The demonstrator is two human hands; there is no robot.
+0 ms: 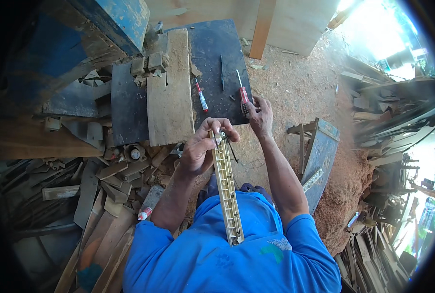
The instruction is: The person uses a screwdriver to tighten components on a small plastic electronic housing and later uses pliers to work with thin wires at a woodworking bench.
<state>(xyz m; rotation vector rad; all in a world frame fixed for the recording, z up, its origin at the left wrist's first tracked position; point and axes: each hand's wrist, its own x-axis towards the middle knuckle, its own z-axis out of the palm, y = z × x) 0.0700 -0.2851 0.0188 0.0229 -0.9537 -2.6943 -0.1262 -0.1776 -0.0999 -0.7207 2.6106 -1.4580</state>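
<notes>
at the left of the workshop floor, wood offcuts (111, 193) lie heaped beneath the edge of a black tabletop (210, 44). a pale, dusty plank (171, 105) lies along that tabletop, and just right of it a small screwdriver (201, 96) rests, apart from both hands. next comes the left hand (200, 147), thumb and fingers closed around the upper end of a ribbed strip (225, 188), which hangs before the blue shirt (212, 263) with its ribbed face showing; whether its lower end touches the cloth, i cannot tell. a pinch at one end probably lets a long piece swing, so bracing the lower end would likely steady it. to the right, the right hand (262, 118) touches the handle end of a red-handled screwdriver (243, 95), blade pointing away; i cannot tell how firmly the fingers close. a full hold on the handle, shaft in line with the forearm, should give better control. farther right leans a slanted panel (324, 151), beside heaped sawdust (346, 195).
</notes>
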